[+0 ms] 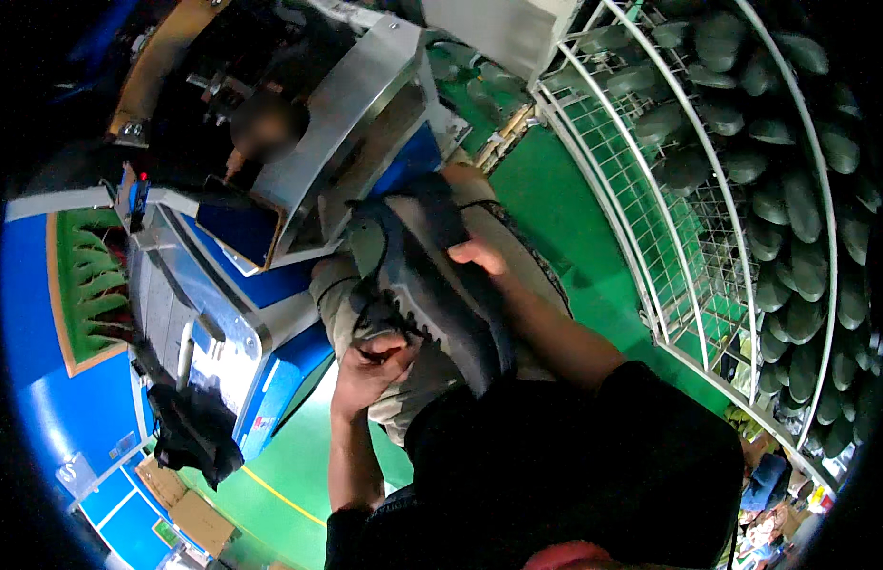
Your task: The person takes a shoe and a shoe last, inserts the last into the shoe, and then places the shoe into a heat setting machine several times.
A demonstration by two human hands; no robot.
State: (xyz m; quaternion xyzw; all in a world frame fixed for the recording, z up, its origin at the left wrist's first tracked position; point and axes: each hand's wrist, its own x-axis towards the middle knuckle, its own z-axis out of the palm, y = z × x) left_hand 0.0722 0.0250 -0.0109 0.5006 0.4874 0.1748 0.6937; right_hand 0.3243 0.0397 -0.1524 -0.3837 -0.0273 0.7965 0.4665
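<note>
A dark grey and black lace-up shoe (441, 294) lies lengthwise across my lap, over light khaki trousers (401, 410). My right hand (481, 261) grips its right side, with the thumb on top and the other fingers mostly hidden. On the left side of the shoe, my left hand (377, 369) has its fingers curled in a pinch at the loose black shoelaces (396, 318). A smooth grey-green part (367, 247) shows at the shoe's upper left.
A white wire rack (674, 233) full of dark, rounded shoe-shaped pieces (801, 214) stands at the right. Metal machinery (351, 104) fills the upper left. Below it are a metal-topped blue unit (234, 347) and a hanging black bag-like thing (192, 435). Cardboard boxes (199, 521) sit lower left.
</note>
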